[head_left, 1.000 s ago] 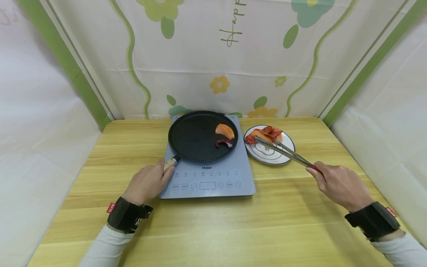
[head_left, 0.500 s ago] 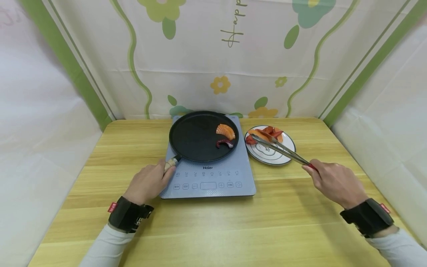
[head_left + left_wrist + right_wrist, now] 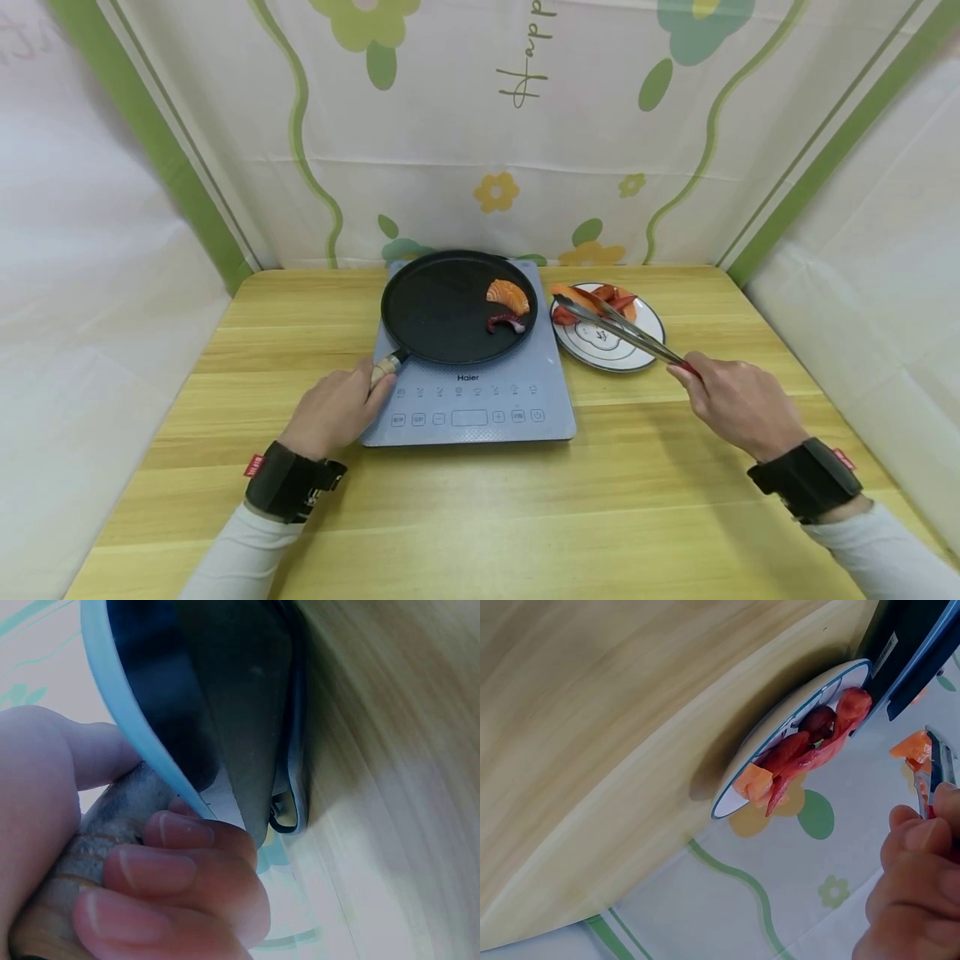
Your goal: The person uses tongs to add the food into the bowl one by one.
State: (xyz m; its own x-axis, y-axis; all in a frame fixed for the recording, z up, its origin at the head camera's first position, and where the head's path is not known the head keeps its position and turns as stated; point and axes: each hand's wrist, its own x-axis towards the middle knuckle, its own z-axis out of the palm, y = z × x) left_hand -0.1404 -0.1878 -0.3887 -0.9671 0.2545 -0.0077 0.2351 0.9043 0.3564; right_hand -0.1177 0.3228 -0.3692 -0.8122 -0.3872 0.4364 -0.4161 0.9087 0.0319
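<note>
My left hand (image 3: 333, 412) grips the light wooden handle (image 3: 381, 370) of a flat black frying pan (image 3: 442, 312). In the pan's right side lie an orange, white-striped salmon slice (image 3: 507, 296) and a dark red tentacle piece (image 3: 506, 322). My right hand (image 3: 742, 404) holds metal tongs (image 3: 626, 329) with red grips. Between the tongs' tips is another orange salmon piece (image 3: 910, 747), raised above the plate in the right wrist view. The white, blue-rimmed plate (image 3: 609, 358) carries several red and orange food pieces (image 3: 810, 746).
Under the pan is a grey-blue induction cooktop (image 3: 480, 432) with touch buttons along its front. The plate stands close to its right side on the wooden table (image 3: 480, 517). A flower-patterned cloth (image 3: 427, 150) hangs behind the table, and white cloth walls flank it.
My right hand and the tongs have moved left, carrying the salmon piece toward the plate's left rim, near the pan. My left hand stays on the pan handle.
</note>
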